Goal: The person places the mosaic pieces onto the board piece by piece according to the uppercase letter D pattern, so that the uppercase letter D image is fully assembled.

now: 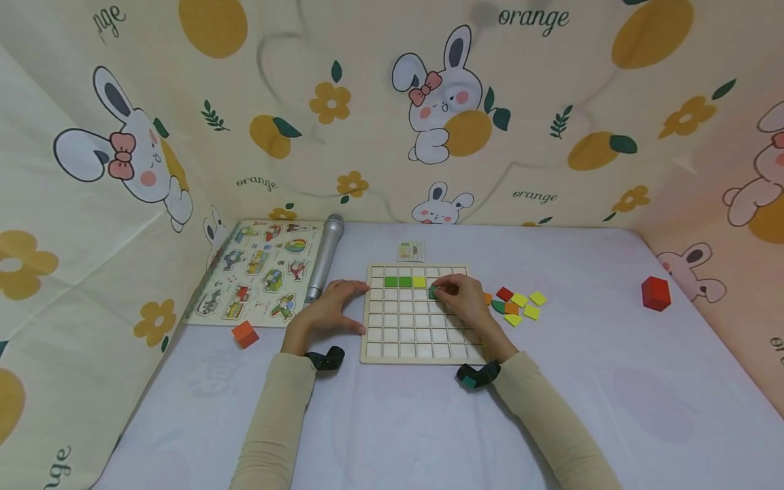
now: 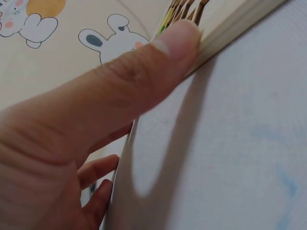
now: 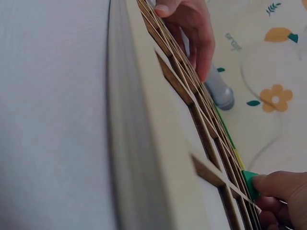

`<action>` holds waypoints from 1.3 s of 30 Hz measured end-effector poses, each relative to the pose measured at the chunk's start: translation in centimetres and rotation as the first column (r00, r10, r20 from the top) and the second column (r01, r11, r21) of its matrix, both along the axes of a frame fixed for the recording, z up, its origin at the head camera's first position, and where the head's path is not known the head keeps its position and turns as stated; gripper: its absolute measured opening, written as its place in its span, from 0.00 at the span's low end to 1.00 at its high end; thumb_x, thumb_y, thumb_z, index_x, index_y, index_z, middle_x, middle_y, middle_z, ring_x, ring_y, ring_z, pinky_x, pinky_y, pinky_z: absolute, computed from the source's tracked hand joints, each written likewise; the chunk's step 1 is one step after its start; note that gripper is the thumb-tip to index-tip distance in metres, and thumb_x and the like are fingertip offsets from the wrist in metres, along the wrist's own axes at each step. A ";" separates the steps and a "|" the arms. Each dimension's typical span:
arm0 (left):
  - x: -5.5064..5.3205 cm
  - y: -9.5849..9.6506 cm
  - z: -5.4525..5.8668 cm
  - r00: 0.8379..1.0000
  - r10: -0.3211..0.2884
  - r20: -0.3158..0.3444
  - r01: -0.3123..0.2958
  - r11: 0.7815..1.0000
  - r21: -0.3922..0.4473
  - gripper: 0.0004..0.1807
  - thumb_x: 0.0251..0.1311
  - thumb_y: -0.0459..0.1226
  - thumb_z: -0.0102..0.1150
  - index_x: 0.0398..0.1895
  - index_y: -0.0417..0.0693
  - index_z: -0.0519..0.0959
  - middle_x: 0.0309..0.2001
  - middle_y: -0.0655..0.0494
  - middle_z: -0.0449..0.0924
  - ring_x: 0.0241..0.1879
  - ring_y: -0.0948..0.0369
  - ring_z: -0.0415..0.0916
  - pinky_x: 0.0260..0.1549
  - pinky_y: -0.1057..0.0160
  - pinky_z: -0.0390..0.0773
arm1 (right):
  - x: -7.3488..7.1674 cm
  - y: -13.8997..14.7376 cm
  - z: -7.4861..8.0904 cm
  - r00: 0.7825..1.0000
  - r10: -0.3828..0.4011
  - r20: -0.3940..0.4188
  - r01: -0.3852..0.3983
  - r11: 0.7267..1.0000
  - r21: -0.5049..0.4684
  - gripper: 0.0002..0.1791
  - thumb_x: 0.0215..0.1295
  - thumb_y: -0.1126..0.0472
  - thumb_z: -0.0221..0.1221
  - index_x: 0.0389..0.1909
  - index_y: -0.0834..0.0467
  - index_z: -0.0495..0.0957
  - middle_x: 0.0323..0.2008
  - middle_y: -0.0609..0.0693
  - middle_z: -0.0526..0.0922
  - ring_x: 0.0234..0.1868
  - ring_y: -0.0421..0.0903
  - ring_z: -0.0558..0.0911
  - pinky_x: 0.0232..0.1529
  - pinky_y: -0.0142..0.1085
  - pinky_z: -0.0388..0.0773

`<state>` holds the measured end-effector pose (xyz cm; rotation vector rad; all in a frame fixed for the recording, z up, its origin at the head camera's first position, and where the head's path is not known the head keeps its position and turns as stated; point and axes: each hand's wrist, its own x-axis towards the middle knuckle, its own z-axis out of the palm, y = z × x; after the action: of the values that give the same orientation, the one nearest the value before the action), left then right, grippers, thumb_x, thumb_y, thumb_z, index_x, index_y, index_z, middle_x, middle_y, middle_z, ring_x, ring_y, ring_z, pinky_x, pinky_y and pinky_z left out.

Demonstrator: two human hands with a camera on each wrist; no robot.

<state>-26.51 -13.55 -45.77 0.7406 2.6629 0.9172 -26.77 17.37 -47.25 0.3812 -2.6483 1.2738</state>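
"Board (image 1: 392, 361) position, head view?"
"On tabletop (image 1: 398, 422), between hands. Right hand (image 1: 464, 299) pinches green tile (image 1: 432, 293), right of 3 seated tiles (image 1: 405, 282); left hand (image 1: 331, 307) touches left edge, fingers relaxed."
"Left wrist view?"
"Thumb (image 2: 124, 84) contacts board edge."
"Right wrist view?"
"Grasp on green tile visible at grid."

1. Soft, even light fills the head view, where the printed backdrop (image 1: 367, 150) shows warm cream at center and deepens to a peach tone at right.
2. A faint shadow beside the right sleeve (image 1: 545, 408) on the white surface (image 1: 392, 422) points to light from above.
3. Lettering reads cleanly in the head view, with little blur.
4. The left wrist camera records a dimmer, grayer scene, as the left fingers (image 2: 124, 81) cast a soft-edged, curving shadow.
5. In the equally dim right wrist view, the near edge of the wooden grid board (image 3: 163, 134) is out of focus.
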 end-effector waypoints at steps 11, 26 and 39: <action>0.1 0.0 0.1 1.000 0.008 0.012 -0.008 1.000 0.003 0.47 0.37 0.45 0.76 0.65 0.51 0.65 0.68 0.53 0.59 0.68 0.51 0.48 0.68 0.49 0.52 | 0.2 -0.1 0.1 1.000 0.001 0.017 -0.002 0.999 0.049 0.05 0.59 0.63 0.62 0.35 0.58 0.84 0.33 0.51 0.81 0.32 0.45 0.75 0.32 0.33 0.74; 0.1 0.1 0.2 1.000 -0.001 0.006 0.001 1.000 0.005 0.47 0.37 0.46 0.76 0.65 0.51 0.65 0.68 0.53 0.60 0.68 0.51 0.48 0.67 0.49 0.52 | 0.9 4.4 2.0 0.999 -0.014 -0.044 0.017 0.998 0.068 0.10 0.61 0.63 0.60 0.43 0.59 0.81 0.34 0.52 0.80 0.34 0.45 0.76 0.34 0.32 0.76; 0.0 0.1 0.0 1.000 0.011 0.012 -0.011 1.000 -0.009 0.47 0.37 0.47 0.75 0.66 0.52 0.65 0.68 0.54 0.59 0.68 0.52 0.48 0.67 0.50 0.52 | 2.2 11.1 1.9 0.984 -0.178 0.007 0.172 0.962 0.212 0.14 0.59 0.60 0.63 0.44 0.63 0.80 0.38 0.58 0.78 0.39 0.53 0.75 0.38 0.41 0.75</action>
<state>-26.50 -13.50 -45.78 0.7174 2.6609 0.9095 -24.57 28.45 -45.31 0.1539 -2.7758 0.9559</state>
